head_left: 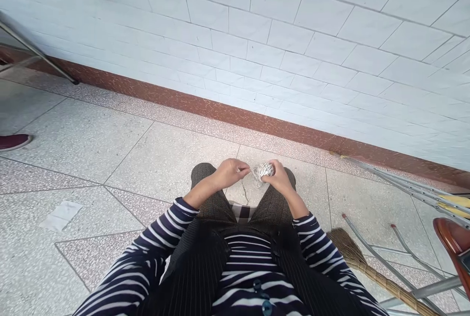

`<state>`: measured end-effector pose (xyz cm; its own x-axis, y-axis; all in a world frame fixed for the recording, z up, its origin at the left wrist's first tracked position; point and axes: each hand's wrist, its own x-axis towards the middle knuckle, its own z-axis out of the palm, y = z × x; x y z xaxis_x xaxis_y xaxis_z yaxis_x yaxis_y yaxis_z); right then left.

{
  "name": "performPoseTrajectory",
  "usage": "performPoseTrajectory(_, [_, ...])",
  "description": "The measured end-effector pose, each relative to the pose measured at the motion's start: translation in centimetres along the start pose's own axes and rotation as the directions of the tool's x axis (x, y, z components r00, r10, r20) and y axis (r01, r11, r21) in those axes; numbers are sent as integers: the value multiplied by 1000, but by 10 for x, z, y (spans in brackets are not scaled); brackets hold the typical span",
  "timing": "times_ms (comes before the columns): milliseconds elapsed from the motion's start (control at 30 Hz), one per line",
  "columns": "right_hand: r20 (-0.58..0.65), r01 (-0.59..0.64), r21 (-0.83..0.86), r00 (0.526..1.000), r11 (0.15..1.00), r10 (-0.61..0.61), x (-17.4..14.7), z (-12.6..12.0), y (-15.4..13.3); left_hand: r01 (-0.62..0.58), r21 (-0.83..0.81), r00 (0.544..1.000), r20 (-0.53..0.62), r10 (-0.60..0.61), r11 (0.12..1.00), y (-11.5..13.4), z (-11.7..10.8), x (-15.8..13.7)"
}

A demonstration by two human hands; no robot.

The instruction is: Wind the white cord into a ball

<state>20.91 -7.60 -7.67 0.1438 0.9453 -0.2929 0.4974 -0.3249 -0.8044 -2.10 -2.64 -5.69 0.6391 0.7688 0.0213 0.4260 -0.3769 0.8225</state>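
Note:
My right hand [280,179] holds a small ball of whitish-grey yarn [266,171] above my right knee, its fingers wrapped round the far side. Loose loops of the same yarn hang at the ball's left side. Just left of it, my left hand [230,173] pinches a strand of yarn [251,171] between thumb and fingertips. A thin end of yarn [244,191] dangles below, between my knees. Both hands are in front of my lap, a short gap apart.
A tiled wall [235,56] runs across ahead. At right are a straw broom [382,279], metal crutches [407,181] and a metal-legged chair [453,237]. A paper sheet [64,214] lies on the floor at left, near another person's dark red shoe [14,142].

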Motion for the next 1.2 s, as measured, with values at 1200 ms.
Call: performPoseTrajectory(1200, [-152, 114, 144, 984, 983, -91, 9, -38, -24, 83, 133, 978, 178, -107, 988, -19, 52, -31])
